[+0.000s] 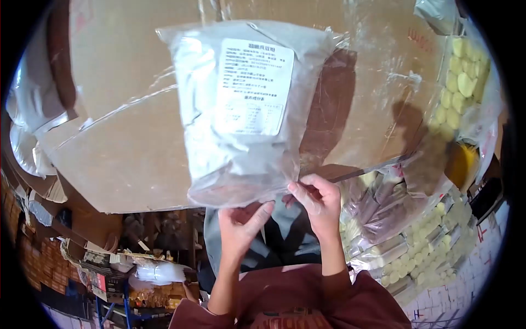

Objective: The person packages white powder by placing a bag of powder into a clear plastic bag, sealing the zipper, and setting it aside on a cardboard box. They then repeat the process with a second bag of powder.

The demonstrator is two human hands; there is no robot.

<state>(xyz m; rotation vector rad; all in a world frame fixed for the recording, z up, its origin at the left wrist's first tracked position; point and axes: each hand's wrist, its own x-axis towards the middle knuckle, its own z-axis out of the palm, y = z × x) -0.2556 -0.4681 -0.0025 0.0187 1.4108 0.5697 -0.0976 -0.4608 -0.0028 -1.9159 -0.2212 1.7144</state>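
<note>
A clear plastic bag of white powder (200, 120) lies on a brown cardboard sheet (137, 159), its unfilled end towards me. On its upper side is a white label (255, 88) with printed text and a small table, upside down from here. My left hand (241, 227) is closed at the near edge of the bag, thumb along the edge and fingertips partly hidden. At the near right corner, my right hand (318, 203) pinches the plastic between thumb and fingers.
Clear bags of pale yellow round pieces (405, 257) are stacked at the right, with more pale yellow pieces (463, 82) farther up. Crumpled plastic (33, 98) lies at the far left. Below left stands a blue metal frame (112, 310) among boxes and clutter.
</note>
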